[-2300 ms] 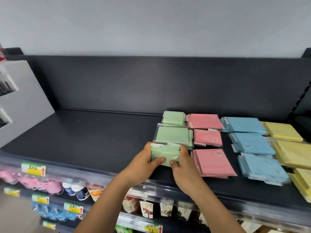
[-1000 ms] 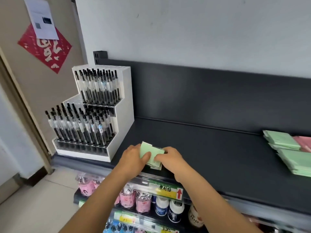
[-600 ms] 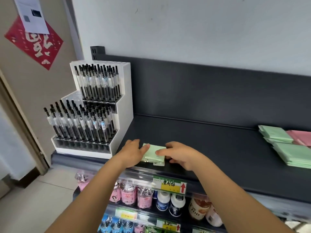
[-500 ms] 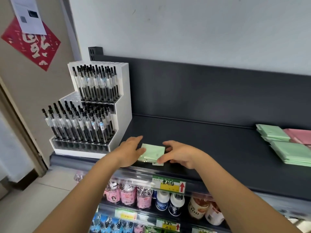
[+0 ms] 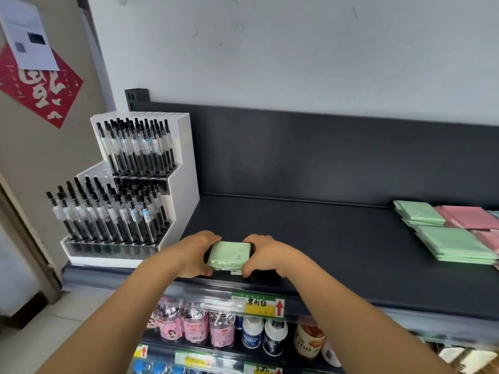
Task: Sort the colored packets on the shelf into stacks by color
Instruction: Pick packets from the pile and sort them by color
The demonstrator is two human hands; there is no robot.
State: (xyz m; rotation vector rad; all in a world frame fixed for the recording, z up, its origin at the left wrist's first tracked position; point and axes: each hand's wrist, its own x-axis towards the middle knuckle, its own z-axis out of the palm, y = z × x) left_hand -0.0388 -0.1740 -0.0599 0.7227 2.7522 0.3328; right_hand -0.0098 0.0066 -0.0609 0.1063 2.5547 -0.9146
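Green flat packets [image 5: 230, 255] — clasped squarely between left hand [image 5: 193, 255] and right hand [image 5: 266, 256].

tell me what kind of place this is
Most likely a small shop: a dark display shelf with a yellow price label on its front rail, a white tiered pen display, and bottled drinks on the shelf below. Left hand and right hand grip a green packet stack.

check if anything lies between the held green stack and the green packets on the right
Nothing visible. Left hand and right hand grip the green stack directly; only bare shelf separates it from the green packets at right.
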